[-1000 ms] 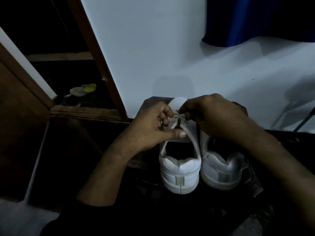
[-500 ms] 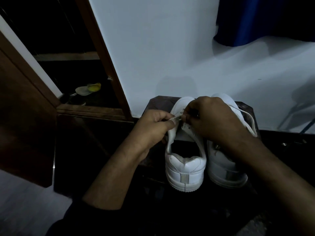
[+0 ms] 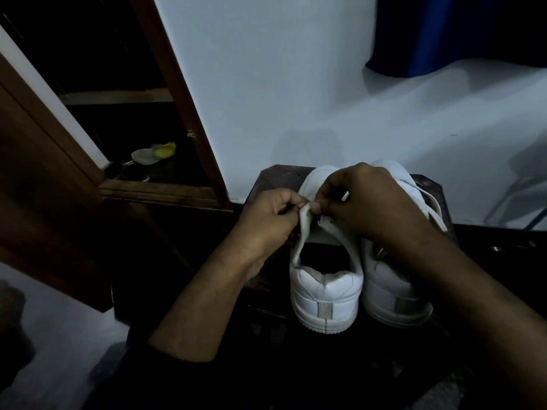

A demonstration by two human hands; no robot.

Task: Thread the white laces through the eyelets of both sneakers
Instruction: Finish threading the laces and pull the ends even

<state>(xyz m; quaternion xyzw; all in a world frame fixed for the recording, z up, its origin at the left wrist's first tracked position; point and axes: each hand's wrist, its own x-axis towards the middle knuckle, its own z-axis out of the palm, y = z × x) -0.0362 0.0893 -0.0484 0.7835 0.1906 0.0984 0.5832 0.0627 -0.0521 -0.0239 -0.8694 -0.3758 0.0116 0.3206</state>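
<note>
Two white sneakers stand heel-near on a dark stool [image 3: 266,176] against the wall, and we are at work on the left sneaker [image 3: 325,294]. Our left hand [image 3: 266,220] pinches the upper edge of that shoe's left eyelet flap and pulls it outward; our right hand [image 3: 364,202] is curled over the tongue, fingertips meeting the left hand's at the flap. Whether the right fingers hold a lace tip there we cannot tell: the light is dim and the knuckles hide it. We judge the step to be feeding a lace through an upper eyelet.

To do it well, we should keep the flap pulled taut so the hole stays open, lead with the stiff tip, and draw the slack through evenly before crossing to the other side.

The count: two sneakers, the right sneaker [image 3: 393,297] just beside the left and partly under our right forearm; one lace [image 3: 435,211] plainly visible, looping along the right shoe's far side; two hands; one stool.
</note>
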